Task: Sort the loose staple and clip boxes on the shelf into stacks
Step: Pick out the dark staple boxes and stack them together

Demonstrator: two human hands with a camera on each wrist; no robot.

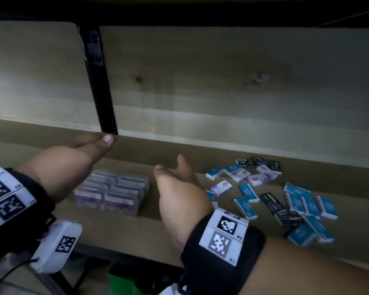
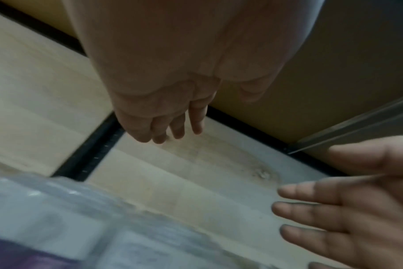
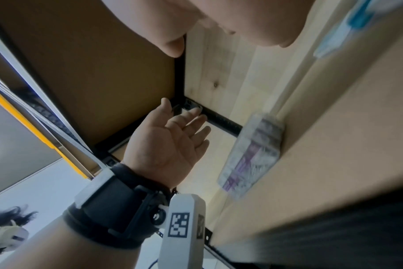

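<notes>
On the shelf (image 1: 179, 231), one block of purple-labelled clear boxes (image 1: 113, 191) stands stacked at left; blue, black and purple loose boxes (image 1: 285, 199) lie scattered at right, unsorted. Judged barely begun. Both hands hover empty, fingers relaxed: left hand (image 1: 73, 165) above the block, right hand (image 1: 179, 188) between block and scatter. A black upright post (image 1: 100, 88) stands behind; nothing obstructs.

The shelf board (image 1: 200, 235) was matt brown fibreboard. The back panel (image 1: 222, 81) was pale, knotted wood with a smooth finish. The upright post (image 1: 98, 86) was black metal. The stacked packs (image 1: 112, 191) were wrapped in glossy clear plastic. The loose boxes (image 1: 294, 201) were smooth printed card.
</notes>
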